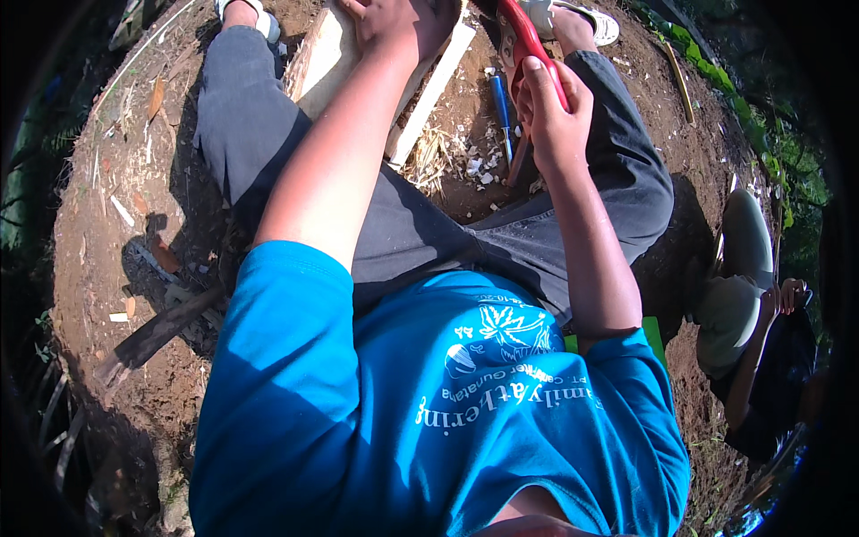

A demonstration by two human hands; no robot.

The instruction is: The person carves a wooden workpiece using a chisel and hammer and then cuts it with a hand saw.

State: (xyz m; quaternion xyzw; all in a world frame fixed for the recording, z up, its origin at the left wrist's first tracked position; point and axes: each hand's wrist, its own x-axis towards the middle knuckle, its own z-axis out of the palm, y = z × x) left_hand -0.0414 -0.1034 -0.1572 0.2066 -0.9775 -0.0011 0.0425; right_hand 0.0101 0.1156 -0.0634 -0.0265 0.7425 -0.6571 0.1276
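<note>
Wood piece (329, 72), pale w/ rough brown L edge, was at top of view btwn the person's pale shoes (608, 29); L hand (394, 27) lay over it, fingertips hard to make out at the frame edge, so couldn't tell if they gripped or just pressed. Pale strip (434, 94) slanted just R of that hand. R hand (559, 107) was closed round a red-handled tool (528, 36), thumb on the handle; far end ran out of frame, so type unclear. Blue-handled tool (501, 103) lay on the ground nr R hand, w/ shavings (436, 159) & chips beside it. Dark trousers (394, 224) spread either side, blue shirt (286, 394) filled lower view. Further out: dark stick (161, 333) on brown soil (89, 242) at L, green leaves (693, 51) upper R, another person (729, 313) far R, hands close together
</note>
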